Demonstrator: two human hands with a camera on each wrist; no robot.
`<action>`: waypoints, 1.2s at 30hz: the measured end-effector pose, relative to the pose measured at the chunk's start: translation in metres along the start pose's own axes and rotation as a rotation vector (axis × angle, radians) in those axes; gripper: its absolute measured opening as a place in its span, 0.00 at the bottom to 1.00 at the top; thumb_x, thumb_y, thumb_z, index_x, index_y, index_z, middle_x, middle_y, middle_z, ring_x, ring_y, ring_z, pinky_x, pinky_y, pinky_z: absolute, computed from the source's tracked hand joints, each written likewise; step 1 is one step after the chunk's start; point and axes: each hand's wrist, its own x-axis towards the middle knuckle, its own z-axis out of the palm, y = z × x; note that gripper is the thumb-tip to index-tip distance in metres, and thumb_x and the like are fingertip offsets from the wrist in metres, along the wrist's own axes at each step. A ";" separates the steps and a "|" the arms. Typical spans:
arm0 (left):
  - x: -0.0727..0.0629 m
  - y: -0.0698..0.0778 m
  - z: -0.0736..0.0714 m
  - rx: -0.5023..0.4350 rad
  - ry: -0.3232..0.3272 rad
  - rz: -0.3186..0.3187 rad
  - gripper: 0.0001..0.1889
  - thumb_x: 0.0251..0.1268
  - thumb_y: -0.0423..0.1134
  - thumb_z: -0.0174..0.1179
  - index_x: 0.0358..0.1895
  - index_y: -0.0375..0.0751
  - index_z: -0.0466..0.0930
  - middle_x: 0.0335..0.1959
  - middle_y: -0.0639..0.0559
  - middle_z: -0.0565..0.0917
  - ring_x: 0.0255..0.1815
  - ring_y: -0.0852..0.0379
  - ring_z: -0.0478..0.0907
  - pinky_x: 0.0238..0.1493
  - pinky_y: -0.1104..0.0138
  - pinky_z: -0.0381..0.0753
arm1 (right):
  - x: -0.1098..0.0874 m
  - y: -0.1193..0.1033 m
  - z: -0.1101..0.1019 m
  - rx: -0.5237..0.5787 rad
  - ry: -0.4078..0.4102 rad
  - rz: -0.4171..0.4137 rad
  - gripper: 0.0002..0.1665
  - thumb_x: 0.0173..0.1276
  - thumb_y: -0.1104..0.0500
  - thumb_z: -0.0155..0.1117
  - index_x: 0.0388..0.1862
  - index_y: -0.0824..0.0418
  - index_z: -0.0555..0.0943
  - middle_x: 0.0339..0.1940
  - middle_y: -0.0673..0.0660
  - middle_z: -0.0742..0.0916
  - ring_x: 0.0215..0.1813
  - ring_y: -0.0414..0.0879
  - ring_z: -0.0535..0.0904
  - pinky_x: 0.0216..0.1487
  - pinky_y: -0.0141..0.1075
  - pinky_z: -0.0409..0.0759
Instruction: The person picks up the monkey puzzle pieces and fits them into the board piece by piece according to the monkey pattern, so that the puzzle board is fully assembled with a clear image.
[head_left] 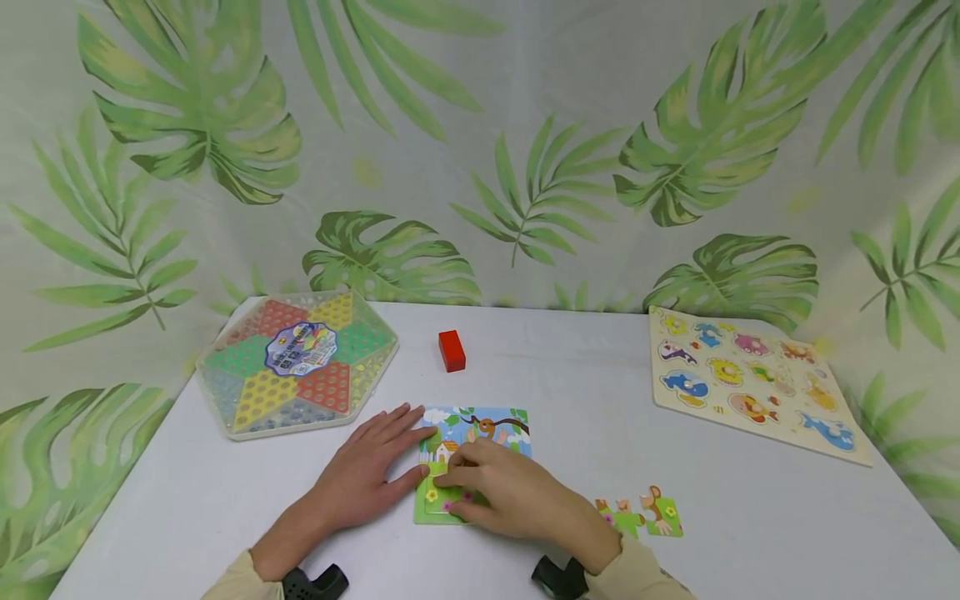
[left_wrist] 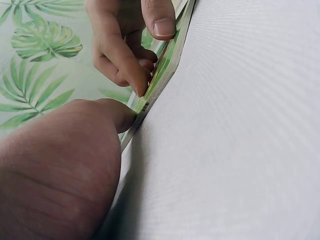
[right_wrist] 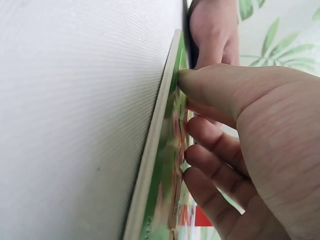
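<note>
A small jigsaw puzzle board (head_left: 517, 417) with a sky, house and branch picture lies at the table's front middle. My left hand (head_left: 371, 467) rests along its left side, fingers stretched out, fingertips on the edge. Over the board's lower part, my right hand (head_left: 510, 492) has bent fingers. Its thumb and index finger pinch a green flowered puzzle piece (head_left: 432, 497) at the lower left corner. In the right wrist view, the right thumb (right_wrist: 200, 85) touches the board's green border. The right hand hides much of the picture's lower right.
Two loose puzzle pieces (head_left: 662, 512) lie right of the right forearm. A red block (head_left: 452, 351) sits behind the board. At the back left is a hexagonal Chinese checkers set (head_left: 300, 362); a wooden animal peg puzzle (head_left: 757, 383) lies at the right. Leaf-patterned cloth hangs behind.
</note>
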 end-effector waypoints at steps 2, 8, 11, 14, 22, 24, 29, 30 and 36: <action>0.000 0.000 0.000 -0.002 -0.008 -0.005 0.27 0.71 0.52 0.63 0.71 0.50 0.77 0.78 0.47 0.70 0.81 0.45 0.61 0.80 0.46 0.59 | -0.001 0.000 0.000 -0.001 0.005 0.000 0.16 0.73 0.51 0.69 0.57 0.50 0.88 0.50 0.45 0.85 0.51 0.38 0.78 0.52 0.27 0.79; 0.000 -0.001 0.000 -0.003 -0.025 -0.020 0.28 0.71 0.53 0.63 0.71 0.51 0.77 0.78 0.49 0.69 0.82 0.46 0.60 0.82 0.48 0.57 | -0.003 0.001 0.001 -0.004 0.019 -0.001 0.14 0.73 0.51 0.68 0.55 0.49 0.88 0.50 0.44 0.85 0.51 0.37 0.78 0.53 0.27 0.80; 0.000 -0.001 0.000 0.000 -0.026 -0.021 0.28 0.71 0.53 0.63 0.71 0.51 0.77 0.78 0.49 0.69 0.82 0.46 0.60 0.81 0.48 0.57 | -0.006 0.001 0.001 0.006 0.015 0.012 0.13 0.73 0.51 0.68 0.54 0.49 0.88 0.50 0.43 0.85 0.52 0.36 0.78 0.54 0.27 0.80; 0.001 -0.001 0.000 0.003 -0.030 -0.024 0.28 0.71 0.53 0.63 0.71 0.51 0.76 0.79 0.49 0.69 0.82 0.46 0.60 0.82 0.48 0.57 | -0.010 0.002 -0.001 0.024 0.011 0.024 0.13 0.73 0.52 0.68 0.54 0.48 0.88 0.50 0.42 0.85 0.53 0.36 0.78 0.54 0.27 0.80; 0.000 -0.002 0.001 -0.014 -0.041 -0.035 0.28 0.72 0.53 0.62 0.72 0.53 0.76 0.79 0.51 0.68 0.83 0.48 0.58 0.82 0.47 0.57 | -0.022 0.001 -0.005 0.070 0.001 0.035 0.10 0.72 0.52 0.70 0.50 0.48 0.89 0.51 0.41 0.84 0.55 0.36 0.77 0.56 0.28 0.80; 0.000 -0.002 0.001 -0.020 -0.041 -0.036 0.28 0.72 0.53 0.63 0.72 0.53 0.76 0.79 0.51 0.68 0.83 0.48 0.58 0.82 0.47 0.57 | -0.024 0.001 -0.006 0.075 -0.003 0.031 0.11 0.72 0.52 0.69 0.51 0.49 0.89 0.52 0.42 0.84 0.56 0.36 0.77 0.57 0.29 0.80; -0.001 -0.002 0.001 -0.016 -0.041 -0.035 0.28 0.71 0.54 0.63 0.72 0.53 0.76 0.79 0.51 0.68 0.83 0.48 0.58 0.82 0.48 0.57 | -0.029 0.003 -0.006 0.095 0.005 0.033 0.10 0.72 0.52 0.70 0.50 0.49 0.88 0.52 0.41 0.84 0.57 0.36 0.77 0.58 0.30 0.81; -0.001 -0.002 0.001 -0.014 -0.040 -0.035 0.28 0.71 0.54 0.63 0.72 0.53 0.76 0.79 0.51 0.68 0.83 0.48 0.58 0.82 0.48 0.57 | -0.031 0.004 -0.006 0.098 0.010 0.035 0.10 0.72 0.52 0.70 0.50 0.48 0.88 0.52 0.41 0.84 0.57 0.36 0.77 0.58 0.30 0.81; -0.001 -0.003 0.001 -0.004 -0.032 -0.029 0.28 0.72 0.54 0.62 0.72 0.53 0.76 0.79 0.51 0.68 0.83 0.48 0.59 0.82 0.48 0.57 | -0.042 0.009 -0.010 0.139 0.040 0.049 0.10 0.71 0.51 0.71 0.49 0.46 0.88 0.51 0.39 0.84 0.53 0.34 0.77 0.55 0.29 0.81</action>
